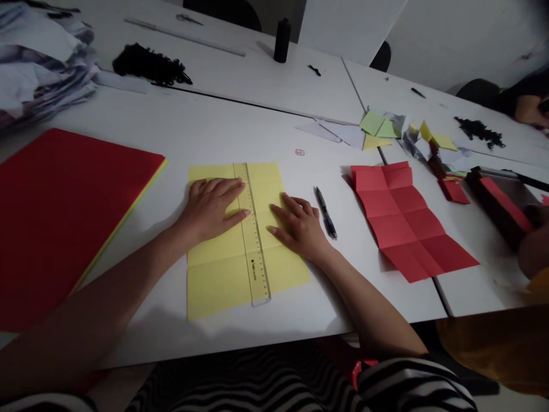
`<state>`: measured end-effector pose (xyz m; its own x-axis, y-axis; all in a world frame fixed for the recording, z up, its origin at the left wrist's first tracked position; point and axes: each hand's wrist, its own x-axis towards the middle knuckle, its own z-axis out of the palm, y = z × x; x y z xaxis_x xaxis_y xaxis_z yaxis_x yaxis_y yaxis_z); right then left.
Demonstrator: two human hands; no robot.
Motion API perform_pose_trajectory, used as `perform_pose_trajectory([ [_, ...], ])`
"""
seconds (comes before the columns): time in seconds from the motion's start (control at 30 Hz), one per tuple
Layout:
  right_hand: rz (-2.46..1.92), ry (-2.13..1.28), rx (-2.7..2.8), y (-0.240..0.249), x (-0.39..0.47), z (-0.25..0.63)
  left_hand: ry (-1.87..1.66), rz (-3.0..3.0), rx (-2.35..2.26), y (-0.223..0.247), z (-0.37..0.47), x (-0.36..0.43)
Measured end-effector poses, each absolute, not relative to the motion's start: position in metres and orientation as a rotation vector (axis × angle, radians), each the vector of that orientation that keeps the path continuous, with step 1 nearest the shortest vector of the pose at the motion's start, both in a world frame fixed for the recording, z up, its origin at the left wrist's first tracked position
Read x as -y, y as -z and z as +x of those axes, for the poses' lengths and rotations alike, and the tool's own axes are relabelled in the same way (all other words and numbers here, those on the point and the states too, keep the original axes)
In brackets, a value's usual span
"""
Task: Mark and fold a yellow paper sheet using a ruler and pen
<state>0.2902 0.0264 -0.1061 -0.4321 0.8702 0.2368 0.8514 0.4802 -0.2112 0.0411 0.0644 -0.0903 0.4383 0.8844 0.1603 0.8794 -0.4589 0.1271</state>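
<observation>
A creased sheet of yellow paper (217,280) lies flat on the white table in front of me. Along its middle runs a clear plastic ruler (257,266), tilted slightly. My left hand (214,209) rests on the paper's left half, fingers spread, its fingertips touching the ruler's left edge. To the right of the ruler, my right hand (300,226) lies on the paper with fingers apart and holds nothing. A black pen (326,212) lies just right of that hand.
Large red sheets (72,212) are stacked at left. A folded-and-opened red paper (412,220) lies at right, beyond it a co-worker's hand (534,252). Paper scraps (377,126), black yarn (150,64), a black bottle (282,41), scissors (189,19) and crumpled paper (38,68) lie farther back.
</observation>
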Motion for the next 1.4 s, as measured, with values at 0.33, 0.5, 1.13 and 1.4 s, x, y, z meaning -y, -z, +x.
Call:
perform_pose_trajectory([
  [0.33,-1.495,-0.089,2.434,0.1043,-0.0259,0.2892,-0.334,2.635,-1.607,0.0911,0.0406,-0.0645],
  [0.5,-1.495,-0.097,2.426,0.1042,-0.0258,0.2888,-0.313,2.639,-1.616,0.0898,0.041,-0.0642],
  [1.13,-1.456,-0.11,2.405,0.1061,-0.0251,0.2886,-0.297,2.622,-1.618,0.0905,0.0398,-0.0635],
  [1.4,-1.44,-0.106,2.395,0.1061,-0.0235,0.287,-0.322,2.64,-1.604,0.091,0.038,-0.0627],
])
